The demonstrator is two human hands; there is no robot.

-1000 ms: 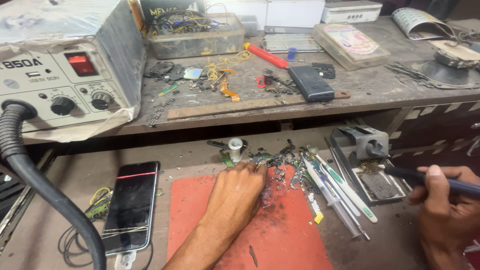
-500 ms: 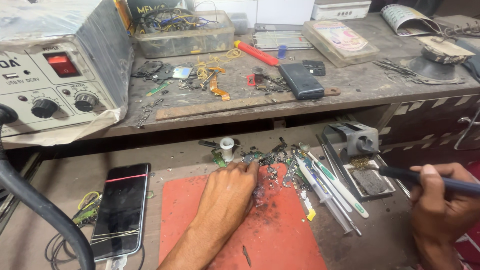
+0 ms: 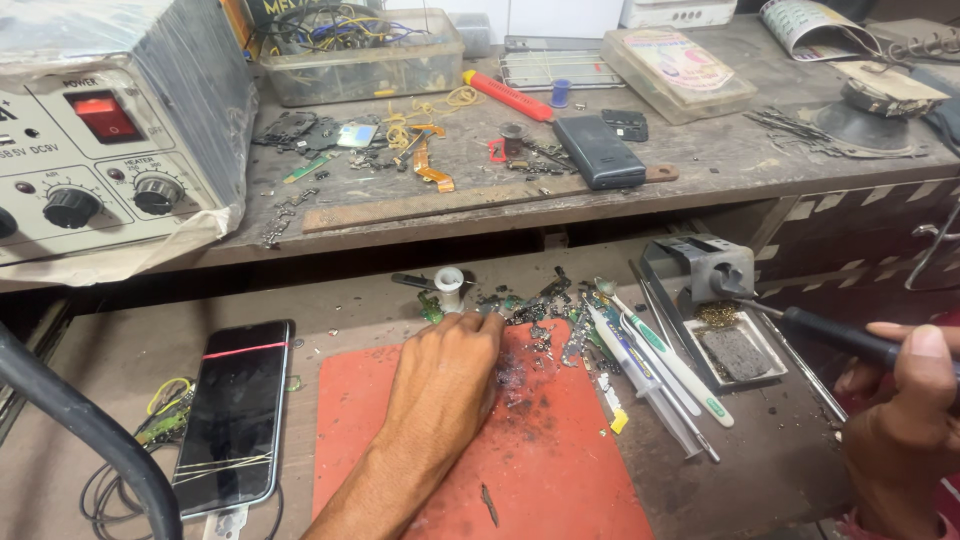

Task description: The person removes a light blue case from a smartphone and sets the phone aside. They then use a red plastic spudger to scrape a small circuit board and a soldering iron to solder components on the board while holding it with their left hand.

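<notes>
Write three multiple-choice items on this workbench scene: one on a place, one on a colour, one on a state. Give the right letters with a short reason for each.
1. Where does the phone lie?
A. On the red mat
B. On the bench beside the mat, on the side away from the soldering iron
C. On the upper shelf

2. What colour is the mat under the left hand?
A. Red
B. Blue
C. Green

3. What is the right hand doing?
A. Resting open and empty
B. Holding a soldering iron
C. Holding the phone

Answers:
1 B: the phone lies on the bare bench, off the mat's far edge.
2 A: the mat is plainly red.
3 B: its fingers wrap the iron's dark handle, tip near the stand.
</notes>
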